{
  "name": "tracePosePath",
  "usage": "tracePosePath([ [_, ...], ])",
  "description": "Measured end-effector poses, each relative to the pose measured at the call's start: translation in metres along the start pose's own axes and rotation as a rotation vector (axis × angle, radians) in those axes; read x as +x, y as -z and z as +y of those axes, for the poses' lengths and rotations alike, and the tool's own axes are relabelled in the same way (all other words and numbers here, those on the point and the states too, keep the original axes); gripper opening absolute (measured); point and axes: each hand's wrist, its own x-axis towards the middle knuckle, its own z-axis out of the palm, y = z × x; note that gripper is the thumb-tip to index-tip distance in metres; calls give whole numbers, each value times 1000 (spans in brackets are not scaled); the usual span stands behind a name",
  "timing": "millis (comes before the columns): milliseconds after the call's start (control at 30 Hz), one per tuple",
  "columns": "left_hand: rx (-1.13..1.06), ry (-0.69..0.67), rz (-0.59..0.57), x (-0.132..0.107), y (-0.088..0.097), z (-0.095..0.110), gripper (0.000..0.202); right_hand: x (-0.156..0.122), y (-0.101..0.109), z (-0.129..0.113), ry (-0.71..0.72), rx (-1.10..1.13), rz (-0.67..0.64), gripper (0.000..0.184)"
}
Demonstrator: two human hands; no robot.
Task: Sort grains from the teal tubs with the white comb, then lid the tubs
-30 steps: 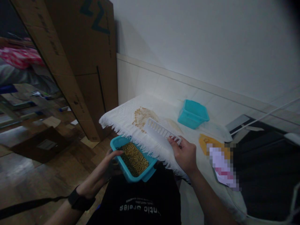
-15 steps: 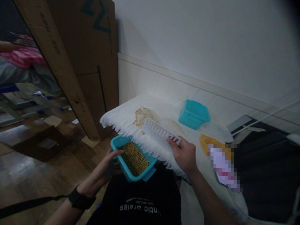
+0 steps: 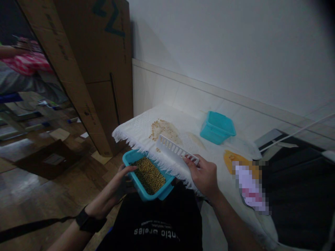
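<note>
My left hand grips the left end of a teal plastic box, its thumb over the rim. Dry yellowish soybeans lie inside. This box is held just below the fringed edge of a white tablecloth. My right hand is closed around one end of a white slotted plastic strip, which slants over the table edge. Behind the strip, a pale heap of grains lies on the cloth, with scattered soybeans at its left. A few loose beans lie near the strip's far end.
Against the wall stands a second teal box, with a clear lid beside it. An orange packet and a black bag are on the right. A tall cardboard box rises at the left, and a person's arm shows beyond it.
The white strip has shifted slightly left and tilted, its slots turned more upright. My right hand moved a little left with it. My left hand and the bean box have barely moved.
</note>
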Motion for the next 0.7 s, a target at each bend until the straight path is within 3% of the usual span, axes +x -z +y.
tracePosePath([
  [233, 8, 26, 12, 3, 3, 3, 87, -7, -6, -12, 2, 50, -2, 36],
  [400, 8, 17, 8, 7, 8, 3, 89, 12, -21, -9, -61, 18, 70, 40],
  [700, -6, -58, 39, 11, 16, 7, 83, 31, -46, -6, -68, -45, 44, 49],
])
